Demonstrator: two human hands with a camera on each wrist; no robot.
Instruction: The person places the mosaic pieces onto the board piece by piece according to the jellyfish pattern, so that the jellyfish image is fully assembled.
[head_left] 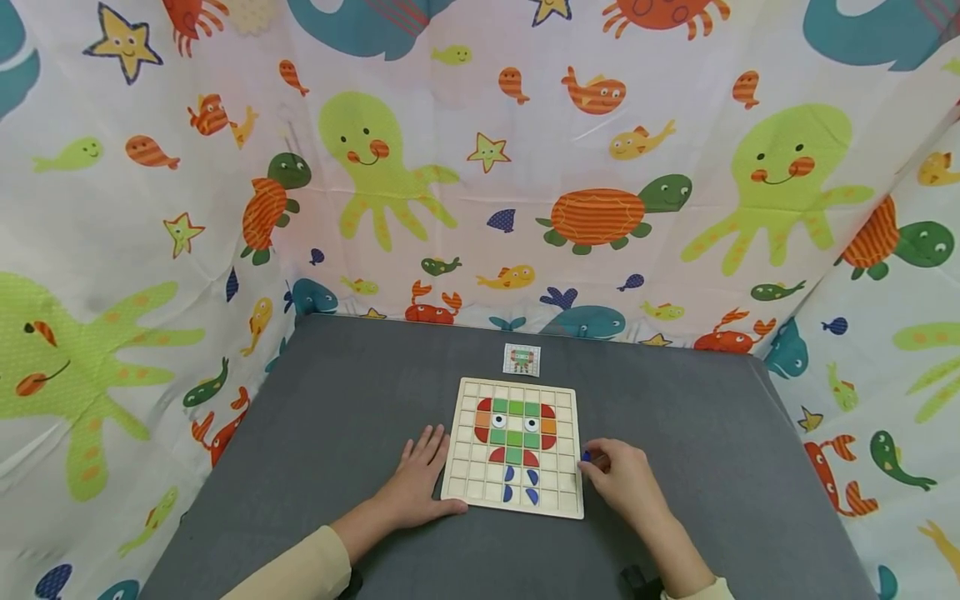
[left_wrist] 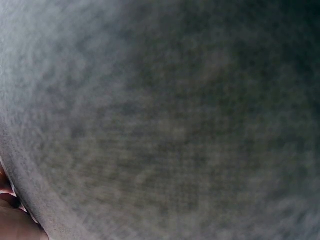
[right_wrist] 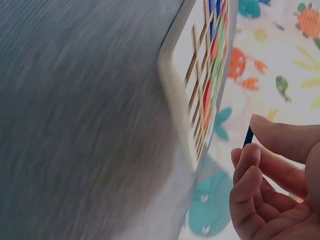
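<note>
A square wooden grid board (head_left: 558, 493) lies on the grey table. Red, green and orange tiles and two eye tiles (head_left: 498, 421) form a figure on it, with several blue rounded pieces (head_left: 532, 477) below. My left hand (head_left: 416, 483) rests flat with spread fingers at the board's left edge, thumb at its lower left corner; only a bit of it shows in the left wrist view. Just off the board's right edge, my right hand (head_left: 621, 477) pinches a small blue piece (right_wrist: 248, 137) between thumb and fingers, seen edge-on in the right wrist view.
A small picture card (head_left: 521, 360) with a similar coloured figure lies behind the board. The grey tabletop (head_left: 360, 400) reaches back to a curtain (head_left: 450, 192) printed with sea animals, which also hangs along both sides.
</note>
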